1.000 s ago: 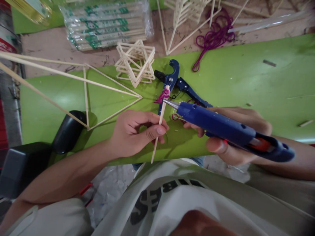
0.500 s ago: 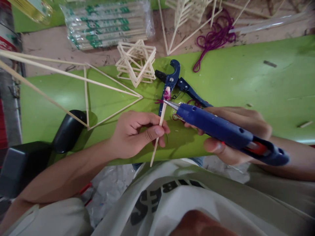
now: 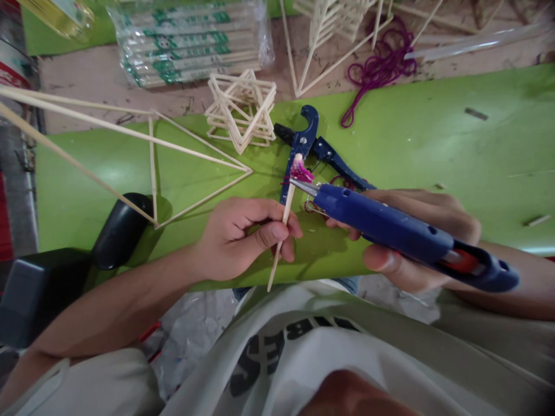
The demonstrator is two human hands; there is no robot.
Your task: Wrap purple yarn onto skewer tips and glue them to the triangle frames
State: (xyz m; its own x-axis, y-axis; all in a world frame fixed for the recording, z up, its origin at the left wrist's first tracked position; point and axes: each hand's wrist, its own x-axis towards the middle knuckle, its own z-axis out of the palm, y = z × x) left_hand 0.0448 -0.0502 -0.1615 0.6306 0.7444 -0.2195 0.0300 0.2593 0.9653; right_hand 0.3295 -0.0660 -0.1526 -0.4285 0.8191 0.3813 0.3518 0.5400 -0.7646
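Note:
My left hand (image 3: 255,234) pinches a thin wooden stick (image 3: 288,209) between thumb and fingers, tilted with its far end up. Purple yarn (image 3: 300,170) is wound around the stick near that far end, glossy and whitish in places. My right hand (image 3: 416,237) is wrapped round a blue glue gun (image 3: 381,219). Its metal nozzle touches or nearly touches the stick just below the yarn. Beneath the stick's tip, a dark blue pipe cutter (image 3: 309,124) lies on the green table (image 3: 433,150).
Beyond my hands sit a stick lattice (image 3: 241,110), a bag of wrapped chopsticks (image 3: 195,43) and a heap of purple cord (image 3: 381,66). A large stick frame (image 3: 199,153) reaches in from the left, above a black rounded object (image 3: 124,231) and a dark box (image 3: 41,294).
The glue gun and stick have shifted slightly right. The purple yarn on the stick now bulges out further to the right, beside the nozzle. Both hands keep their grips.

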